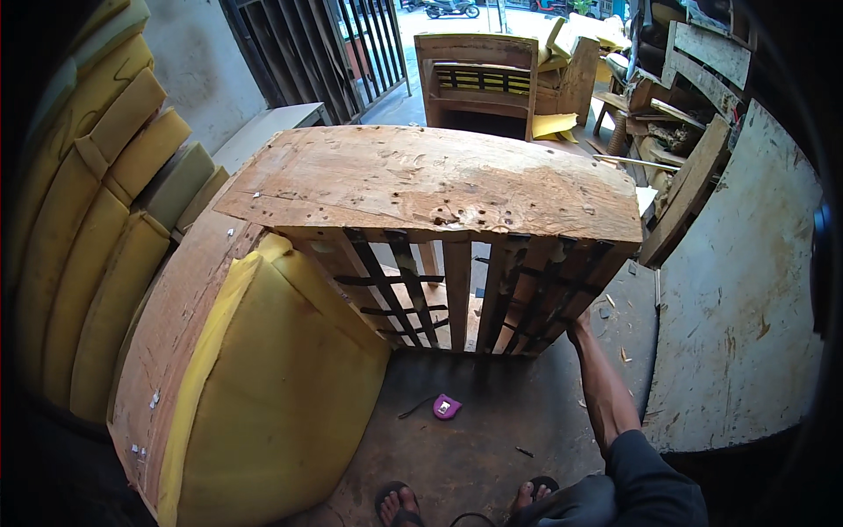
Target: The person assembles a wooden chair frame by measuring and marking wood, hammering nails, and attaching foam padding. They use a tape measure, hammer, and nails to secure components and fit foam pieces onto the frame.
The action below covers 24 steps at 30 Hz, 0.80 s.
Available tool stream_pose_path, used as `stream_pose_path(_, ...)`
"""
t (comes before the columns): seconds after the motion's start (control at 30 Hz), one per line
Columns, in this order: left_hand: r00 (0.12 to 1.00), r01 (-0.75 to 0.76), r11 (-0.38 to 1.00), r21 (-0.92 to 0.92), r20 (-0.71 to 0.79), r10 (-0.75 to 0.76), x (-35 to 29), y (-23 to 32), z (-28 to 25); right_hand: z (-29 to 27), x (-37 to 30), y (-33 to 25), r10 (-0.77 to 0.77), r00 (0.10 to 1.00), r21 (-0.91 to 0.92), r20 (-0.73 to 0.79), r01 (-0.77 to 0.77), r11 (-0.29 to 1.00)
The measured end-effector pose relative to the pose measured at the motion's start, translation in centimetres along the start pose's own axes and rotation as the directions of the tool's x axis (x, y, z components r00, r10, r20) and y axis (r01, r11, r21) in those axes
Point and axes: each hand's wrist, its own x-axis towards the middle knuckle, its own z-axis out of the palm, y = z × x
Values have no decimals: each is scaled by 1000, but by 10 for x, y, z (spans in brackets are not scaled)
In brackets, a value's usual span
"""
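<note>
A wooden sofa frame (408, 176) stands in front of me, its pale top board pitted with nail holes. Black webbing straps (413, 272) criss-cross between its slats. At the frame's lower right edge, my right hand (579, 326) grips the wood; most of the fingers are hidden behind it. Yellow foam padding (272, 386) covers the inner side of the frame's left section. On the floor beneath the webbing lies a purple tape measure (446, 407), with a dark cord beside it. My left hand is out of view.
Yellow foam cushions (97, 237) are stacked along the left wall. A large scuffed pale board (742, 299) leans on the right, near piled wood scraps (676, 149). Another wooden chair frame (479, 66) stands beyond, by the dark metal gate (316, 53). Wood chips litter the floor.
</note>
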Motion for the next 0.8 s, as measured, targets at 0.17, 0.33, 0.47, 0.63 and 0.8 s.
stream_pose_path(0.17,1000,-4,1000,29,4,3,1,2,10,5,-23,10,64,998,-9,-22,-65,998)
stream_pose_path(0.33,1000,-16,999,49,16,16,8,4,20,8,-38,18,92,994,-22,-52,-94,995)
stream_pose_path(0.47,999,-45,997,58,26,43,12,7,21,5,-45,20,101,991,-29,-90,-104,994)
stream_pose_path(0.63,995,-90,995,37,32,89,17,6,10,15,-53,19,99,992,-19,-80,-101,995)
stream_pose_path(0.8,991,-104,995,-10,79,104,28,-14,17,15,-68,17,31,998,17,-51,-30,999)
